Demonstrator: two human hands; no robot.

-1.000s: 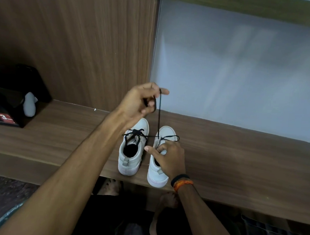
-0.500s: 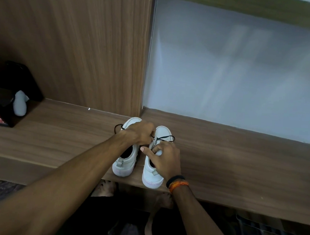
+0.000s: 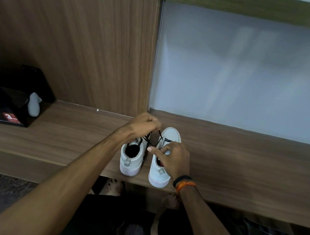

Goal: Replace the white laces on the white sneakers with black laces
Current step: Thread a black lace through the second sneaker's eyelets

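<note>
Holding the thin black lace [image 3: 160, 134] in my curled left hand [image 3: 143, 124], I kept it tight above the toe of the right white canvas sneaker [image 3: 164, 154], so it could slide through the holes. My right hand [image 3: 173, 158] pinched the shoe's tongue to keep it steady. The left white sneaker [image 3: 131, 157], already laced black, sat just beside it on the brown wooden shelf [image 3: 238, 158].
</note>
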